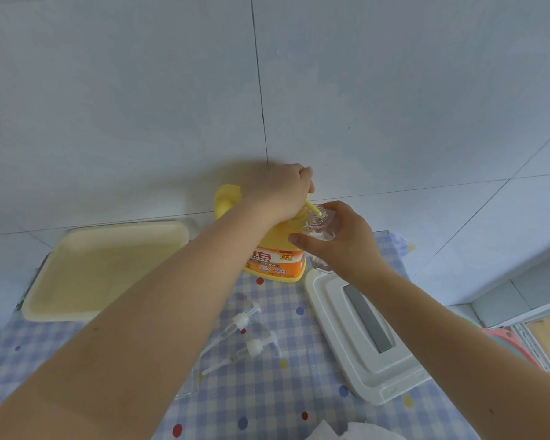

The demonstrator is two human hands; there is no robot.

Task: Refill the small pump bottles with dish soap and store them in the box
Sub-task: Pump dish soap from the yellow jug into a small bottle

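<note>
Hands (299, 217) grip clear cylindrical bottle (319, 230)

Tabletop (267, 392) centre cluttered with loose pump heads (245, 322); tray (108, 268) blocks left, white lid (362, 338) right; near edge open.

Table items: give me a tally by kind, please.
Yellow dish soap jug, left hand pressing its pump: 1
Clear small bottle, held in the right hand: 1
White pump heads lying loose on the cloth: 2
Cream tray: 1
White box lid: 1
Total: 6
</note>
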